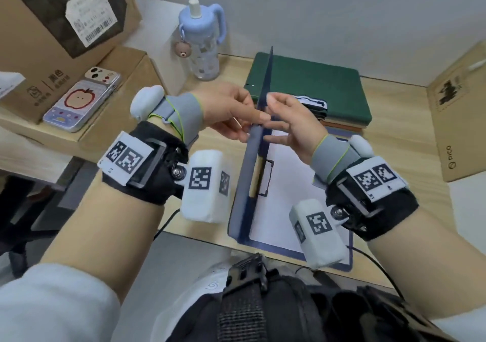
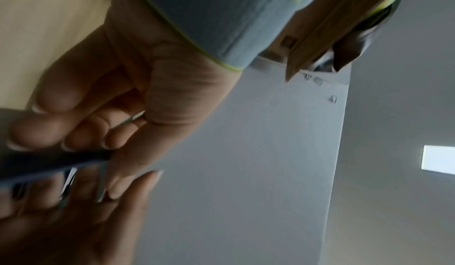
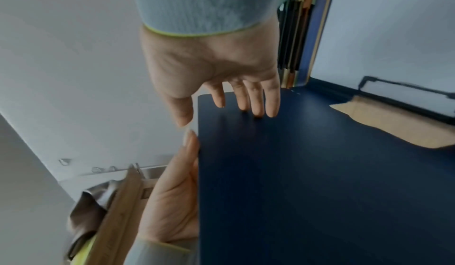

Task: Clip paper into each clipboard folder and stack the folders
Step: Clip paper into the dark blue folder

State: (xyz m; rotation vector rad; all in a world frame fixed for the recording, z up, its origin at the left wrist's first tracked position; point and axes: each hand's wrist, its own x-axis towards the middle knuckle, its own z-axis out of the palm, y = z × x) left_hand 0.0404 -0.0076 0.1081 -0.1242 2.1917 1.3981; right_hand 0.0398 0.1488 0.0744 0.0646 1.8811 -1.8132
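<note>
A dark blue clipboard folder lies open on the table, and its cover (image 1: 251, 162) stands nearly upright. White paper (image 1: 286, 183) sits on the folder's base under a black clip (image 1: 266, 178). My left hand (image 1: 231, 110) holds the cover's top edge from the left, fingers curled on the outer face (image 2: 49, 164). My right hand (image 1: 292, 120) meets it from the right. Its straight fingers (image 3: 256, 103) touch the inner face (image 3: 295, 172), and the thumb lies off the edge. A stack of folders with a green one on top (image 1: 315, 91) lies behind.
A blue water bottle (image 1: 202, 39) stands at the back left. A phone (image 1: 81, 102) lies on a cardboard box to the left, with a bigger box (image 1: 52, 25) behind it. Another box (image 1: 457, 120) stands at the right. The open folder reaches the table's front edge (image 1: 200, 239).
</note>
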